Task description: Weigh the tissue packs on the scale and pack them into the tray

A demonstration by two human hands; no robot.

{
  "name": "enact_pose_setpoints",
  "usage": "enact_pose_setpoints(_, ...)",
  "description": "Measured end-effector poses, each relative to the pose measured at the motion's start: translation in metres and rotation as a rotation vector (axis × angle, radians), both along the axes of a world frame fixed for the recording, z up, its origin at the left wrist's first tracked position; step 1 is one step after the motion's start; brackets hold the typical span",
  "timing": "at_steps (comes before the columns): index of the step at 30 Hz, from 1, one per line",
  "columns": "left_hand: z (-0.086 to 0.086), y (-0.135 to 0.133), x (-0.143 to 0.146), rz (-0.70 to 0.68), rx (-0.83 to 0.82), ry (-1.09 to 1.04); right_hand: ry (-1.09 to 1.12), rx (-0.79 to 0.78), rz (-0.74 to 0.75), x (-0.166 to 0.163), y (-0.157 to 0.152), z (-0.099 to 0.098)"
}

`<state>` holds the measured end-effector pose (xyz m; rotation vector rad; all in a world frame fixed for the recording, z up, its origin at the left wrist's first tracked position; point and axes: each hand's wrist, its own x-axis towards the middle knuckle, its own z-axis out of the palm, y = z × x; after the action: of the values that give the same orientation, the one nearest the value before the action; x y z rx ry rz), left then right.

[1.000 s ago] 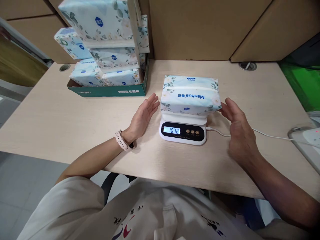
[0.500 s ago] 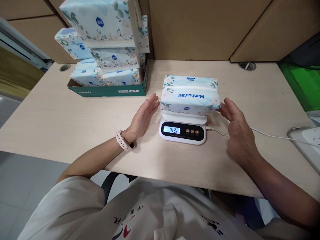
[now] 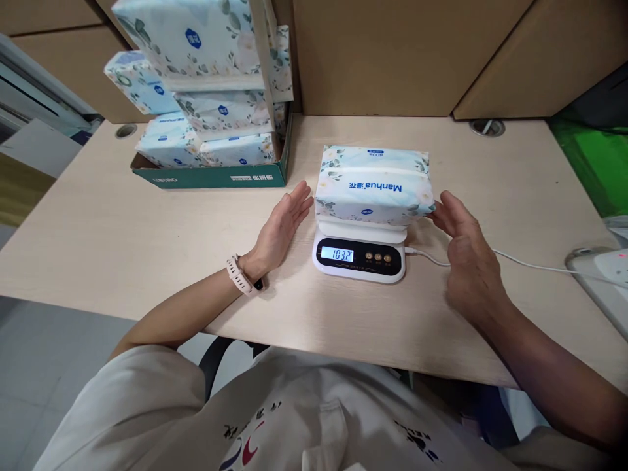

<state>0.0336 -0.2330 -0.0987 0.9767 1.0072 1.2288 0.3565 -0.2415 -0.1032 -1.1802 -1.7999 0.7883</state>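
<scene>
A pale blue flowered tissue pack (image 3: 373, 186) printed "Manhua" lies on a small white kitchen scale (image 3: 360, 256) whose lit display reads 103.2. My left hand (image 3: 280, 226) rests on the desk just left of the pack, fingers stretched out and apart, a light watch on the wrist. My right hand (image 3: 466, 258) hovers at the pack's right end, fingers extended, the fingertips close to or just touching its corner. Neither hand holds anything.
A green cardboard tray (image 3: 216, 176) stacked with several more tissue packs (image 3: 206, 72) stands at the back left of the wooden desk (image 3: 122, 242). A white cable (image 3: 534, 266) runs from the scale to a white power strip (image 3: 611, 268) at the right edge.
</scene>
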Motion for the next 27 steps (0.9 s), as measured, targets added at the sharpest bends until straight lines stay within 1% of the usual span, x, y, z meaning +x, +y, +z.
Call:
enact_pose_setpoints(5,0.001,-0.001,0.001,-0.004,0.005,0.006,-0.01,-0.003,0.001,-0.001,0.0,0.002)
enact_pose_setpoints(14,0.0,0.0,0.0,-0.003,0.004,0.004,-0.005,0.002,0.005,0.0,0.002,-0.001)
enact_pose_setpoints(22,0.001,0.0,0.001,0.0,0.004,0.002,-0.052,-0.037,0.003,0.0,0.001,0.0)
enact_pose_setpoints(27,0.004,-0.005,0.004,-0.031,0.038,0.065,-0.142,0.015,0.097,0.006,0.007,-0.009)
